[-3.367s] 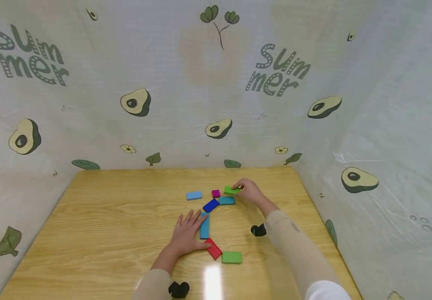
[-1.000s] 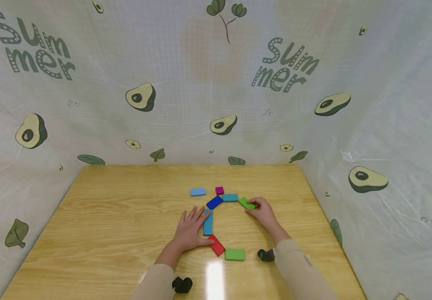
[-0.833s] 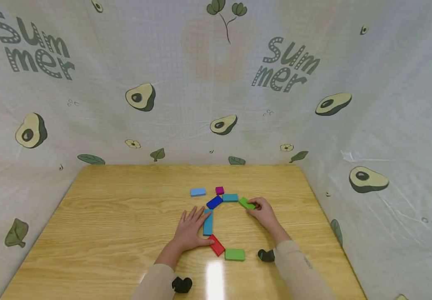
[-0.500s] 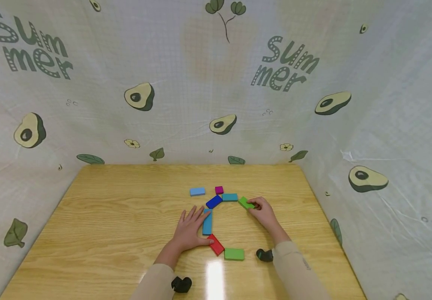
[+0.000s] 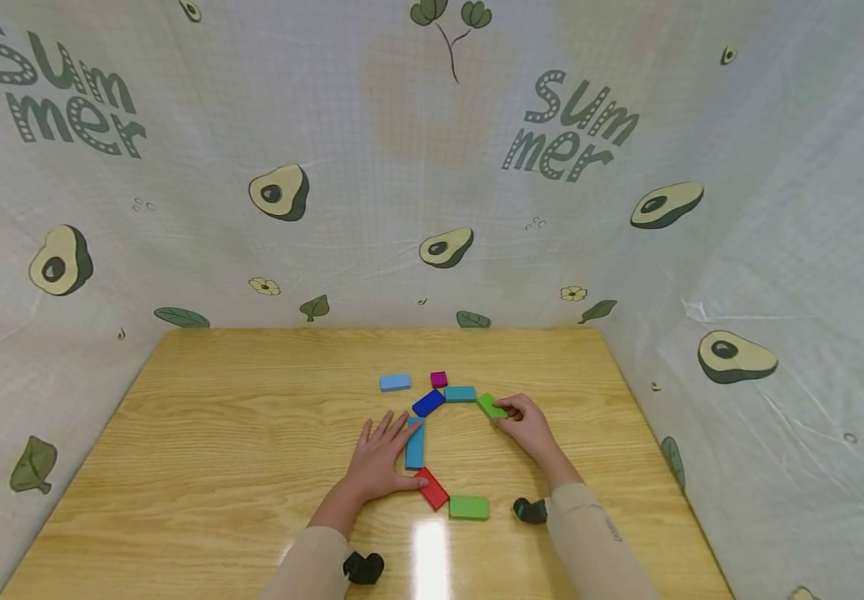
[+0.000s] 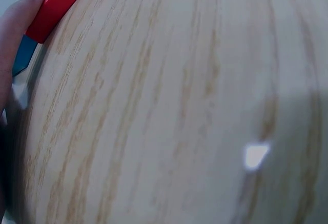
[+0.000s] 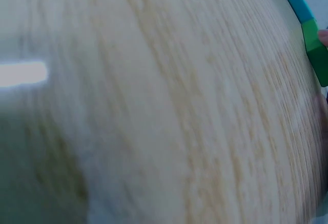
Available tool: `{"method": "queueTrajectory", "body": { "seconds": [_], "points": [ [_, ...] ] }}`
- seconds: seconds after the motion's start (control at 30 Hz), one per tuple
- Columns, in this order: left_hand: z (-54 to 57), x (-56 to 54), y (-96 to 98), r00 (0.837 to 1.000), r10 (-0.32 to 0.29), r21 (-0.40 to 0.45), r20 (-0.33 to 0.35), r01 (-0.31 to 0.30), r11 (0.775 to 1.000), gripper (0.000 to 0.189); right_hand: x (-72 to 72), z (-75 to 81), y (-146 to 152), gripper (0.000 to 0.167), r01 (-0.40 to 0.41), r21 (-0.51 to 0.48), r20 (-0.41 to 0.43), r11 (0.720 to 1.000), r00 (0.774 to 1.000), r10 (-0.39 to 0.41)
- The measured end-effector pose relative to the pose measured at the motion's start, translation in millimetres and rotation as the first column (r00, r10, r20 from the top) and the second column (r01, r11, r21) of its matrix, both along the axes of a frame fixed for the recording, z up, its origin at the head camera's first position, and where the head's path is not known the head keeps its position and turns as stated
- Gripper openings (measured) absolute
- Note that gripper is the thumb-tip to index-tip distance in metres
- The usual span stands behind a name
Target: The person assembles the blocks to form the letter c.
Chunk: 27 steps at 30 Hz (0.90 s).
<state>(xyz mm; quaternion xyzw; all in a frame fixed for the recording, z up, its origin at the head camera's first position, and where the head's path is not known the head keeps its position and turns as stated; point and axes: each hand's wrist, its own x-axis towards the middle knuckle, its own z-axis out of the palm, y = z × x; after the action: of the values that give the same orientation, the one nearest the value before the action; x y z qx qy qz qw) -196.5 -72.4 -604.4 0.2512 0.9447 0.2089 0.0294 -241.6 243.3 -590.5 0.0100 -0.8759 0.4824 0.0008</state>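
Note:
Flat coloured blocks form a curved line on the wooden table. My left hand (image 5: 376, 467) lies with its fingers spread; its index fingertip touches the long blue block (image 5: 415, 450) and its thumb rests on the red block (image 5: 433, 490). In the left wrist view, the thumb presses the side of the red block (image 6: 56, 8). With thumb and fingers, my right hand (image 5: 527, 423) pinches a green block (image 5: 487, 403), set at a slant by the right end of the teal block (image 5: 461, 394). A dark blue block (image 5: 428, 403) joins the teal one to the long blue one.
Another green block (image 5: 469, 507) lies at the near end of the line, against the red one. Behind the line are a light blue block (image 5: 395, 382) and a small magenta block (image 5: 439, 379). A printed cloth (image 5: 357, 275) hangs around the wooden table (image 5: 237, 433).
The right hand has brought the green block from behind the teal block round to its right end and turned it aslant. In the last second it shifted only slightly. The left hand stays put.

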Motion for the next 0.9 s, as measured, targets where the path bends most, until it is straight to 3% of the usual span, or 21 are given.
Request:
{"method": "queueTrajectory", "body": {
  "seconds": [0.47, 0.9],
  "points": [
    [3.8, -0.4, 0.7, 1.0, -0.017, 0.017, -0.024, 0.017, 1.0, 0.101, 1.4, 1.2, -0.1, 0.027, -0.011, -0.009, -0.039, 1.0, 0.999, 0.011],
    [9.7, 1.6, 0.3, 1.0, -0.008, 0.017, -0.001, 0.008, 1.0, 0.099, 0.6, 0.8, -1.0, 0.028, -0.013, -0.01, -0.033, 1.0, 0.999, 0.013]
  ]
}}
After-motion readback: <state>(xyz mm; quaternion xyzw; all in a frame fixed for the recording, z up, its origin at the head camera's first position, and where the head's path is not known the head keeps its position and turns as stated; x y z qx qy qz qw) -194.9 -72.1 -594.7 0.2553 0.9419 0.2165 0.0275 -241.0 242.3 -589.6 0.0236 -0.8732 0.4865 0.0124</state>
